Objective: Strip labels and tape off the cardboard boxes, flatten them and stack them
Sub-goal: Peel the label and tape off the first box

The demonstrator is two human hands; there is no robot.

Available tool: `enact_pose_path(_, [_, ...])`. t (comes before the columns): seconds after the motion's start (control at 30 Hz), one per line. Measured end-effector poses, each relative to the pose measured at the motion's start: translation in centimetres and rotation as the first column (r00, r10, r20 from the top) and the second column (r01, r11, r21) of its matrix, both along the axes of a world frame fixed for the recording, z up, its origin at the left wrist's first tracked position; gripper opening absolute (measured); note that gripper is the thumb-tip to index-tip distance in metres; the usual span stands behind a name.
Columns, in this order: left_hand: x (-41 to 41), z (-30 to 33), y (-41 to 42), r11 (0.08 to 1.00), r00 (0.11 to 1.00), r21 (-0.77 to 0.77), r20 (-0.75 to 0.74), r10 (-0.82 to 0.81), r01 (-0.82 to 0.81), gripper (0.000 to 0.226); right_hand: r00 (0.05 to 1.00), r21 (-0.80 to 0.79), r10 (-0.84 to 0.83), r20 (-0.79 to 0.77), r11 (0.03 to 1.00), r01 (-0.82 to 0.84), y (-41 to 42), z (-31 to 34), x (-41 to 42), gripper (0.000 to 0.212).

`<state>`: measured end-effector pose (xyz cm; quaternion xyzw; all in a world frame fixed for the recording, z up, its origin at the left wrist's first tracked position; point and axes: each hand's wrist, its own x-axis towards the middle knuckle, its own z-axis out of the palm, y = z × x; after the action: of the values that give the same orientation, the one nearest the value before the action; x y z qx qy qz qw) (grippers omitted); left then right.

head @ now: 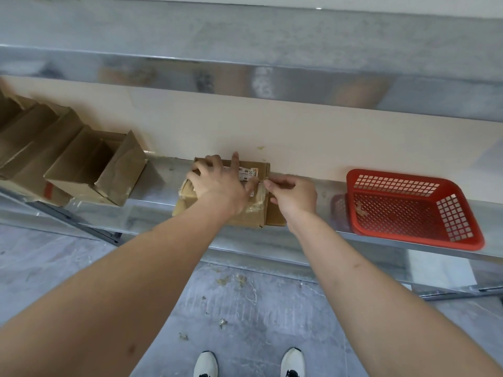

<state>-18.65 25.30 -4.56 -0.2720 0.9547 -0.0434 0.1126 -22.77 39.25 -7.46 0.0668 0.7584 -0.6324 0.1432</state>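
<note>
So we're looking at a shiny metal tabletop point(313, 238), brushed steel by the look of it, reflecting the stuff on it. The small cardboard box point(253, 216) is matt brown, creased and scuffed, with glossy clear tape point(254, 206) wrinkled across it and a white paper label point(249, 172) on top. The open cardboard boxes point(89, 170) on the left are the same dull, dented brown. The basket point(408, 208) is smooth red perforated plastic. The wall panel point(299, 137) is matt beige, and the floor point(245, 308) is mottled grey, speckled with scraps.
</note>
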Motion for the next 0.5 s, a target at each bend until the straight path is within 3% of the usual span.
enact_pose_path(0.1, [0.2,-0.3,-0.2,1.000,0.998,0.006,-0.058,-0.020,0.021,0.080,0.999,0.079,-0.026,-0.045,0.996,0.030,-0.4,-0.3,-0.5,0.019])
enact_pose_path(0.17, [0.3,-1.1,-1.0,0.967,0.948,0.091,-0.241,-0.210,0.238,0.060,0.997,0.106,-0.012,-0.074,0.994,0.020,-0.4,-0.5,-0.5,0.025])
enact_pose_path(0.23, [0.4,-2.0,-1.8,0.831,0.808,0.209,-0.439,-0.392,0.516,0.038,0.993,0.150,-0.007,-0.114,0.988,0.025,-0.5,-0.7,-0.4,0.027])
enact_pose_path(0.27, [0.5,-2.3,-2.2,0.774,0.779,0.275,-0.481,-0.403,0.570,0.034,0.991,0.171,-0.014,-0.131,0.985,0.037,-0.5,-0.8,-0.4,0.024])
enact_pose_path(0.33, [0.6,-2.7,-2.8,0.732,0.778,0.348,-0.496,-0.386,0.586,0.032,0.986,0.198,-0.035,-0.165,0.978,0.068,-0.3,-0.6,-0.3,0.019])
enact_pose_path(0.5, [0.8,-3.0,-4.0,0.762,0.794,0.274,-0.379,-0.475,0.586,0.049,0.931,0.268,0.032,-0.364,0.961,0.072,0.7,0.1,-0.2,0.023])
